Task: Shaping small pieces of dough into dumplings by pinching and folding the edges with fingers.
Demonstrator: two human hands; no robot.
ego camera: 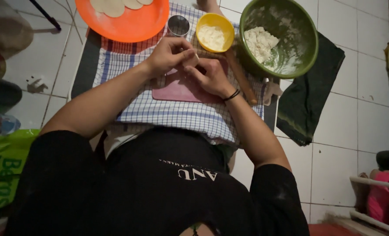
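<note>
My left hand [170, 54] and my right hand [210, 74] meet above a pink cutting board [181, 91]. Their fingertips pinch a small pale piece of dough [196, 56], which is mostly hidden by the fingers. A black band circles my right wrist. The board lies on a blue and white checked cloth [181, 114]. A wooden rolling pin [242, 79] lies just right of my right hand.
Beyond the hands stand an orange plate [135, 24] with flat dough rounds [113, 6], a small metal cup [178, 25], a yellow bowl [215, 31] of flour and a green bowl [290, 48] holding a dough lump [260, 41]. A dark green cloth [312, 94] lies on the white tiled floor [360, 109].
</note>
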